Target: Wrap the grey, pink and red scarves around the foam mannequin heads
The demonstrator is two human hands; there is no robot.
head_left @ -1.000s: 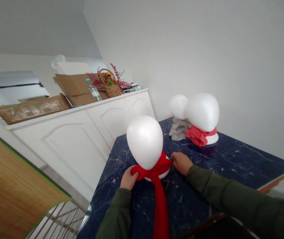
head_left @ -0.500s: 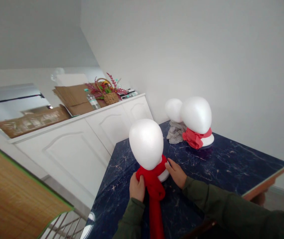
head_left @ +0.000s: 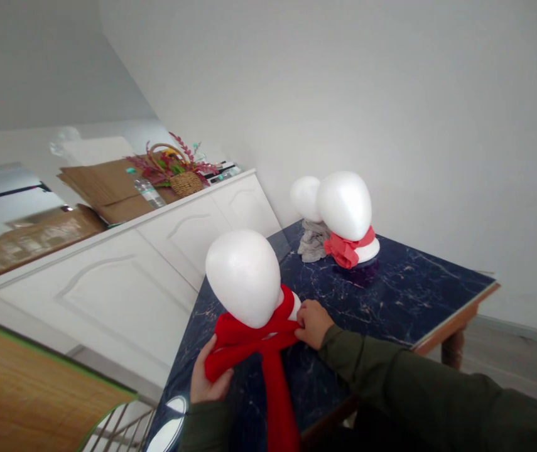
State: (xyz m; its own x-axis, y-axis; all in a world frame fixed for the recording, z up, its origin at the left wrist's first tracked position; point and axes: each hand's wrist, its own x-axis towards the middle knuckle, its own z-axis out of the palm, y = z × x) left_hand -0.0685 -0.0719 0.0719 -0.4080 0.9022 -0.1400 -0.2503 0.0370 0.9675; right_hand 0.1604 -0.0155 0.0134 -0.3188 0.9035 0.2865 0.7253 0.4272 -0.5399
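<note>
A white foam mannequin head (head_left: 244,276) stands on the dark blue table, a red scarf (head_left: 278,395) wrapped around its neck. One long end of the scarf hangs down toward me over the near part of the table. My left hand (head_left: 209,376) is closed around the scarf at the left side of the neck, with the thumb in front. At the right side, my right hand (head_left: 314,323) pinches the scarf near the head's white base. Between both hands the red fabric is pulled out across the front in a flattened band.
Farther back on the marbled table (head_left: 404,282) stand a second mannequin head (head_left: 344,206) with a coral scarf (head_left: 343,250) and a third head (head_left: 304,198) with a grey scarf (head_left: 314,240). A white cabinet (head_left: 108,282) at left carries cardboard, bottles and a flower basket (head_left: 186,183).
My hands have spread apart, drawing the scarf's front knot area out sideways into a wide band. The head tilts slightly more. The camera view has shifted to the right.
</note>
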